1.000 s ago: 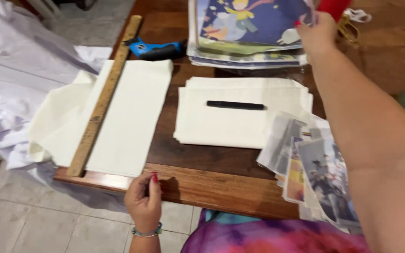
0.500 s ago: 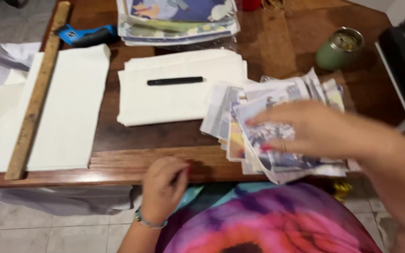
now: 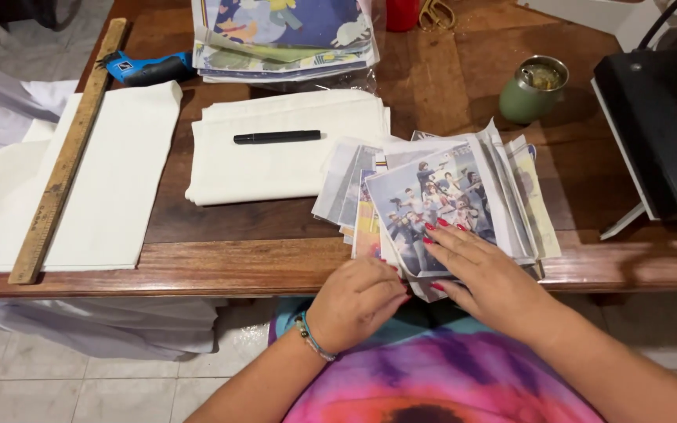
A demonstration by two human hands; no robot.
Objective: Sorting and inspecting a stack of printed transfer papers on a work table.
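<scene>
Stack of printed picture sheets (image 3: 440,200) lies fanned at the wooden table's (image 3: 276,258) near edge; right hand (image 3: 483,270) flat on top, fingers spread; left hand (image 3: 358,301) curled at the stack's lower left corner, gripping its edge; black pen (image 3: 276,137) on folded cream cloth (image 3: 284,149) just left.

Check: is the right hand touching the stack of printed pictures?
Touching. The head view shows the right hand lying flat on the top sheet of the stack of printed pictures.

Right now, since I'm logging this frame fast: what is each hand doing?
Left hand: curled at the near edge of the stack of prints, gripping it.
Right hand: open, fingers flat on the top print.
</scene>
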